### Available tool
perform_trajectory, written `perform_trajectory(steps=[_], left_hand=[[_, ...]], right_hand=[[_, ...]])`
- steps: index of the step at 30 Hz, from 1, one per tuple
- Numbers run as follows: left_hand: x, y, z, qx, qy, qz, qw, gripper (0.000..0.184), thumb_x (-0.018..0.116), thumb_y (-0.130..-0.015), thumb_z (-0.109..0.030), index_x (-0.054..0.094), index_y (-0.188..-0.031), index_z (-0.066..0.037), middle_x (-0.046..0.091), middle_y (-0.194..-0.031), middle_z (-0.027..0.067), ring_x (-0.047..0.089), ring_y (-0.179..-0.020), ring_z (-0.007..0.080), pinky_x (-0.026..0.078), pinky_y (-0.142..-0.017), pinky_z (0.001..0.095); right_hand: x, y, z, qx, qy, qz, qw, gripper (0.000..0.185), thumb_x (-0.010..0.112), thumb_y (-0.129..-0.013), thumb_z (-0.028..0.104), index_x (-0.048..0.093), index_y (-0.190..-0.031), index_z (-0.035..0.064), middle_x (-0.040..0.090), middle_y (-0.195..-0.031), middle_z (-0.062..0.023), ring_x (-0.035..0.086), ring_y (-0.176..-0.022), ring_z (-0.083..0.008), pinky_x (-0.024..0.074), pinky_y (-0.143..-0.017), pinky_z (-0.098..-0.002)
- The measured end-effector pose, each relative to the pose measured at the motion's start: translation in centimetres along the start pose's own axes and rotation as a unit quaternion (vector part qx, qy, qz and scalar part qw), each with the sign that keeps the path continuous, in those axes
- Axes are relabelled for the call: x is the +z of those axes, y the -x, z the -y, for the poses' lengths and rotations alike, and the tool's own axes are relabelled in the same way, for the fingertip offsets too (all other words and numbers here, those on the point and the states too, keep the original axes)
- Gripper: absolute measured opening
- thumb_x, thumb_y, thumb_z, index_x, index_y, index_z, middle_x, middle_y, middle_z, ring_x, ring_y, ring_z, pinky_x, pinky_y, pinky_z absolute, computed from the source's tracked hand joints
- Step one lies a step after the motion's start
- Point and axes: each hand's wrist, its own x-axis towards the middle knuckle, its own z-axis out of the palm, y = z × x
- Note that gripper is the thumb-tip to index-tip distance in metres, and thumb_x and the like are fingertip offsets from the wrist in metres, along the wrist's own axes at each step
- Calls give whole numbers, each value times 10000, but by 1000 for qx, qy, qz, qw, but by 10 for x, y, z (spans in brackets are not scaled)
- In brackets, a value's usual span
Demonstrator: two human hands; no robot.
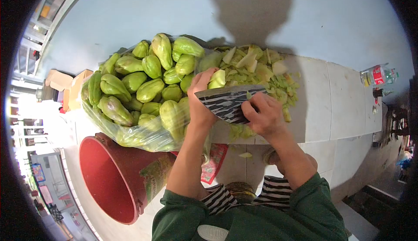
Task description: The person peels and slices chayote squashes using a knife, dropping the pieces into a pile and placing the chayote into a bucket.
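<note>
Three patches of print catch our eye, though we can read none of them: white marks on the red label of a plastic bottle [378, 75], lying at one end of the tiled table [317, 95]; a green-and-yellow label [153, 178] on the red bucket [106, 180]; and raised lettering on the oval badge [212, 232] of the green garment [265, 223]. The bucket stands beside the table, its wide mouth showing a bare red inside. Above it we see a clear plastic bag [150, 142], spread open and heaped with whole green chayotes [151, 89]. Next to the bag lie pale pieces and peelings [278, 86]. Between these, our left hand [202, 94] is curled around a cut chayote piece [217, 79], and our right hand [264, 114] is closed on a broad knife [226, 103], its blade beside the piece.
</note>
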Motion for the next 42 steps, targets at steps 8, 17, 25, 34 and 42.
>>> perform_trajectory(steps=[8,17,25,34,42], left_hand=[[2,2,4,40,-43,10,998,441,711,-660,-101,608,-1074,12,621,-990,225,582,-947,395,462,-838,408],[3,4,-1,61,-51,-13,997,416,659,-628,-2,617,-1041,16,630,-989,219,588,-939,404,477,-839,417],[-12,5,3,12,-29,-54,998,327,633,-697,-11,629,-1023,17,657,-967,178,634,-863,360,503,-799,411],[-165,24,-5,-290,444,-265,805,415,530,-860,-221,475,-1220,-23,531,-1211,180,531,-1100,331,488,-889,512],[-372,230,86,-323,-124,-239,908,284,483,-876,-63,563,-1142,-7,619,-925,135,626,-819,203,514,-659,314]], right_hand=[[3,2,0,0,24,13,1000,192,587,-721,196,547,-900,139,464,-739,-33,562,-638,-200,463,-520,-322],[13,13,-28,92,121,62,986,175,595,-749,144,559,-921,133,510,-773,-70,598,-677,-244,474,-526,-361],[-15,9,-41,214,40,-176,960,192,589,-852,125,593,-1024,38,617,-807,-156,614,-686,-346,494,-615,-429],[-36,17,-42,362,-2,-36,932,339,619,-867,164,562,-1127,-46,644,-810,-226,629,-744,-392,482,-675,-469],[-54,33,-46,377,-16,-9,926,303,634,-851,151,565,-1082,-32,648,-801,-221,637,-732,-389,481,-676,-470]])
